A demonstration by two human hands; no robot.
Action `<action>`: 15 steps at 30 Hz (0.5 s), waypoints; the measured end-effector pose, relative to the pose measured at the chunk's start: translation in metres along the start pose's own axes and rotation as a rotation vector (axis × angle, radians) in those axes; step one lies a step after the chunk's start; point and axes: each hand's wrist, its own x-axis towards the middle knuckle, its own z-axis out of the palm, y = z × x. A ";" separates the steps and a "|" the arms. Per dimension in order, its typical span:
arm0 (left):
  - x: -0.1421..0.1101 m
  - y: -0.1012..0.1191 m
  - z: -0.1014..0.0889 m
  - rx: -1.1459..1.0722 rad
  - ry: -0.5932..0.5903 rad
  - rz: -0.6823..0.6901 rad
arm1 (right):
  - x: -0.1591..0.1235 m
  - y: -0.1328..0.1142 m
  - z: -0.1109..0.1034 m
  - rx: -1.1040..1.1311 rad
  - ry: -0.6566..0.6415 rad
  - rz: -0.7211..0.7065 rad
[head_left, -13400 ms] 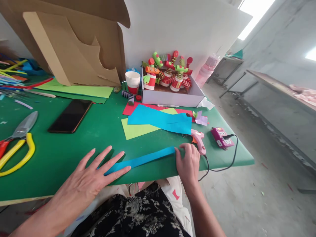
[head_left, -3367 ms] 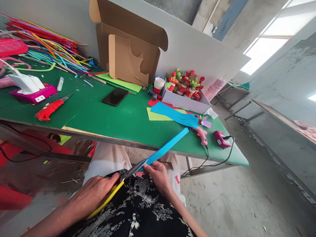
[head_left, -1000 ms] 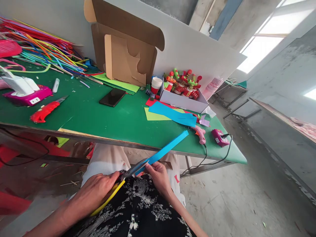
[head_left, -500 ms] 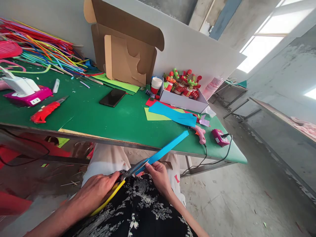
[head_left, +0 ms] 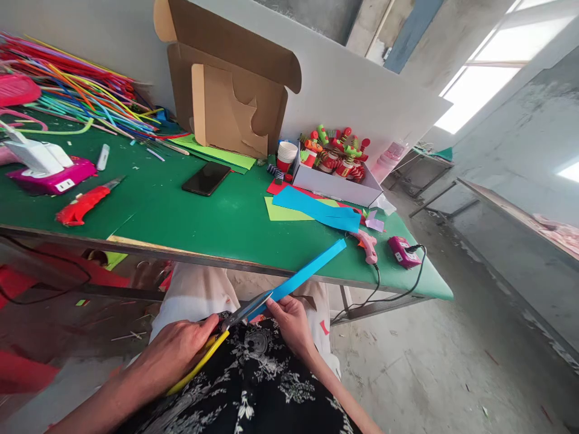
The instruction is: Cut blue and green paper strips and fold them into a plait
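Observation:
My left hand [head_left: 185,343] is wrapped round the yellow-handled scissors [head_left: 215,349] above my lap. Their blades reach up and to the right, against a narrow blue paper strip [head_left: 312,265]. The strip is pinched near its lower end by my right hand [head_left: 292,319], close to the blade tips. Its far end slants over the table's front edge. A wider blue paper sheet [head_left: 316,208] lies on the table beyond it, on top of a light green sheet [head_left: 284,211]. The fingers inside the scissor handles are mostly hidden.
On the green table [head_left: 149,217] are a red-handled knife [head_left: 85,204], a phone [head_left: 207,178], a pink glue gun [head_left: 367,246] and a purple power block [head_left: 402,252] with a cord. A box [head_left: 337,185] of red and green figures stands behind. Pipe cleaners [head_left: 90,90] pile at left.

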 end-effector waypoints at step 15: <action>-0.001 -0.003 0.005 -0.020 0.018 0.011 | -0.004 -0.007 -0.002 0.049 0.000 0.005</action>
